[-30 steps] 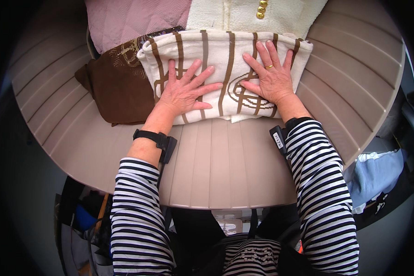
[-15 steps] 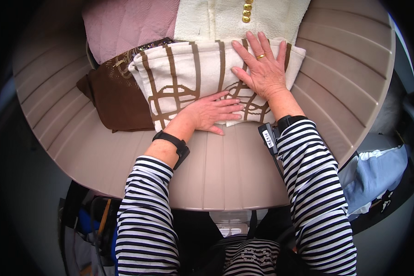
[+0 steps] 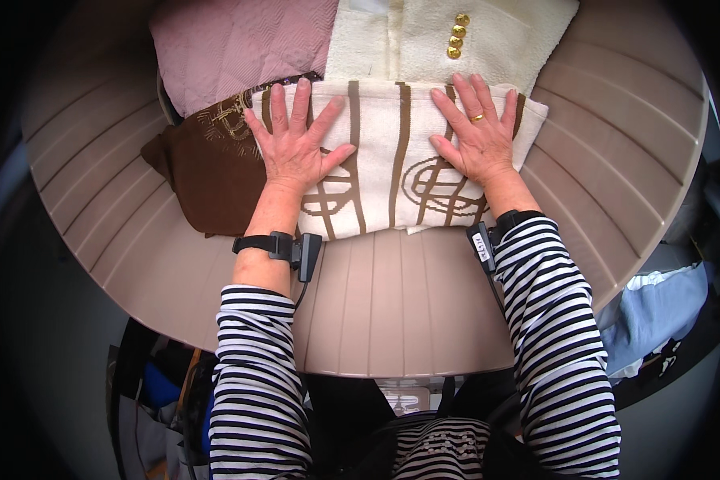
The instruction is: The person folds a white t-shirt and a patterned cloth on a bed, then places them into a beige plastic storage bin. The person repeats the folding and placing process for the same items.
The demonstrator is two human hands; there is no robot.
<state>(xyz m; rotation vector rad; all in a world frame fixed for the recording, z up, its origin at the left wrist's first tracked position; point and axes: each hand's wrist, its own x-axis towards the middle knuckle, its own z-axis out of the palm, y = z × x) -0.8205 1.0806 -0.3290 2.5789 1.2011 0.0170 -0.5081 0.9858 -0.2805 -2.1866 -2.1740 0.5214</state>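
A folded cream knit garment (image 3: 376, 152) with brown stripes and rounded brown line patterns lies on the table in front of me. My left hand (image 3: 294, 148) rests flat on its left part, fingers spread toward the far edge. On its right part my right hand (image 3: 480, 136) lies palm down with fingers apart and a gold ring on one finger. The garment overlaps a folded brown garment (image 3: 216, 180) with gold decoration, at its left. Past its far edge is a folded cream textured garment (image 3: 504, 48) with a row of gold buttons.
A folded pink quilted piece (image 3: 244, 52) lies at the far left of the round beige slatted table (image 3: 392, 320). Below the table's right edge is a heap of light blue cloth (image 3: 656, 308). Dark bags with a blue item (image 3: 162, 384) stand below at the left.
My left hand has moved left and farther away, from the near middle of the striped garment to its left part, fingers now spread. The right hand stays on the right part.
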